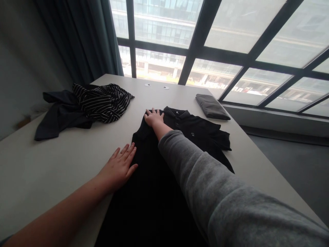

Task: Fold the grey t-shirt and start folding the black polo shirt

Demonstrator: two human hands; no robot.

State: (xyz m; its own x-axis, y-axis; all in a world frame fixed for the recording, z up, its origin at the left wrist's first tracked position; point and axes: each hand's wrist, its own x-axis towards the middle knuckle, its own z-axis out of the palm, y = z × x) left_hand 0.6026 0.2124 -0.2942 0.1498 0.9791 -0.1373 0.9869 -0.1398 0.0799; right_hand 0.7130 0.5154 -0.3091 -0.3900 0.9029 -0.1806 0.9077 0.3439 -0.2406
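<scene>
A black polo shirt (pixel 200 132) with a collar, buttons and a small white chest logo lies on the white table in front of me. My right hand (pixel 154 118) rests on the shirt beside the collar, fingers spread and flat. Lower down, my left hand (pixel 120 166) lies flat along the shirt's left edge, its fingers stretched out and touching the cloth. The shirt's left part looks folded inward, with no sleeve sticking out there; both sleeve ends show on the right. My right forearm, in a grey sleeve, covers part of the shirt.
On the left of the white table (pixel 64 164) lie a crumpled black-and-white striped garment (pixel 108 103) and a dark navy garment (pixel 61 113). A folded grey garment (pixel 212 106) is near the right edge. Two round inserts sit at the far end, before a window (pixel 164 20) and curtain (pixel 82 37).
</scene>
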